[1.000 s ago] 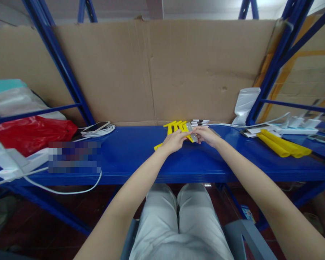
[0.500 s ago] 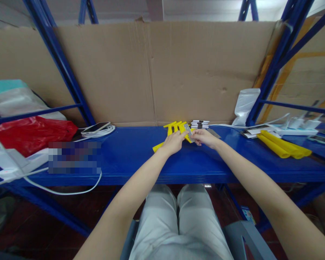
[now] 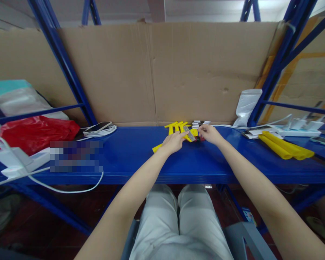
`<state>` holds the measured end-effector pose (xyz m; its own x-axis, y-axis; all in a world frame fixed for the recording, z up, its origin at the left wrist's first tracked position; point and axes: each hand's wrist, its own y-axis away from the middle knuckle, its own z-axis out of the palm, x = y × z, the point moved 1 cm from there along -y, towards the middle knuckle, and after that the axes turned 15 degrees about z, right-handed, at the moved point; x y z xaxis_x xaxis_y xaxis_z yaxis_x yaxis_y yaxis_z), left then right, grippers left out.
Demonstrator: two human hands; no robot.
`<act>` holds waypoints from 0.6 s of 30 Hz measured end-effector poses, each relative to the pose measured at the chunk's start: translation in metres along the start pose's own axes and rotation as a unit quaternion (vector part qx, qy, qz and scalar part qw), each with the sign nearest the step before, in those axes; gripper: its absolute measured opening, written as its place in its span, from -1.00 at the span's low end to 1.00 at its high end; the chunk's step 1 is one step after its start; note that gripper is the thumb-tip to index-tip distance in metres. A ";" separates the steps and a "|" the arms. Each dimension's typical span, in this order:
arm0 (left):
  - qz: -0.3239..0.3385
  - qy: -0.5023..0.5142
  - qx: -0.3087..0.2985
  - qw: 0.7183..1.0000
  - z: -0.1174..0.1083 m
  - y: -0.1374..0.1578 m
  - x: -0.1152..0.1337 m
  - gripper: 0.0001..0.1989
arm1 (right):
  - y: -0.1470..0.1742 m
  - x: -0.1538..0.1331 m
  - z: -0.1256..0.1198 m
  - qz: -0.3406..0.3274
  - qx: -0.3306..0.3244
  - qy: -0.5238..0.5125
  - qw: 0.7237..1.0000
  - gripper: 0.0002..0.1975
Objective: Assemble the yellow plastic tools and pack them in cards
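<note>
Blue tabletop (image 3: 135, 155) lies beneath hands (image 3: 173, 142) and yellow tools (image 3: 176, 128).

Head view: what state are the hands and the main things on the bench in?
Yellow T-shaped pieces: side by side, partly covered.
Metal strip: slanted across one piece.
Left hand: over the pieces, fingertips by the strip.
Right hand: fingers bent, grip unclear.
Black-and-white packs: stacked.
White cable: coiled.
Red bag: crumpled.
Yellow tubes: lying together.
Pale bag: upright.

A blue bench (image 3: 130, 155) is backed by cardboard (image 3: 111, 72) and flanked by blue posts (image 3: 61, 61); the floor (image 3: 59, 240) is tiled in dark red.
</note>
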<state>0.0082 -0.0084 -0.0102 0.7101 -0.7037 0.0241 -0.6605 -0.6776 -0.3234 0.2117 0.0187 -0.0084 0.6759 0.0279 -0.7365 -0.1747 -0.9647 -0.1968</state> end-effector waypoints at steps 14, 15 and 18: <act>-0.008 0.016 0.006 1.000 0.005 -0.001 -0.007 -0.53 | -0.007 0.021 0.006 -0.028 -0.155 0.092 0.983 -0.78; -0.007 0.017 0.008 1.000 0.006 -0.001 -0.008 -0.53 | -0.008 0.021 0.008 -0.029 -0.162 0.084 0.983 -0.76; -0.004 0.022 0.010 1.000 0.006 -0.001 -0.008 -0.54 | -0.013 0.022 0.011 -0.027 -0.121 0.098 0.987 -0.70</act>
<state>0.0049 -0.0007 -0.0160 0.7041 -0.7068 0.0690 -0.6488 -0.6797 -0.3423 0.2210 0.0352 -0.0295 0.8089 0.0528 -0.5856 0.0261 -0.9982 -0.0539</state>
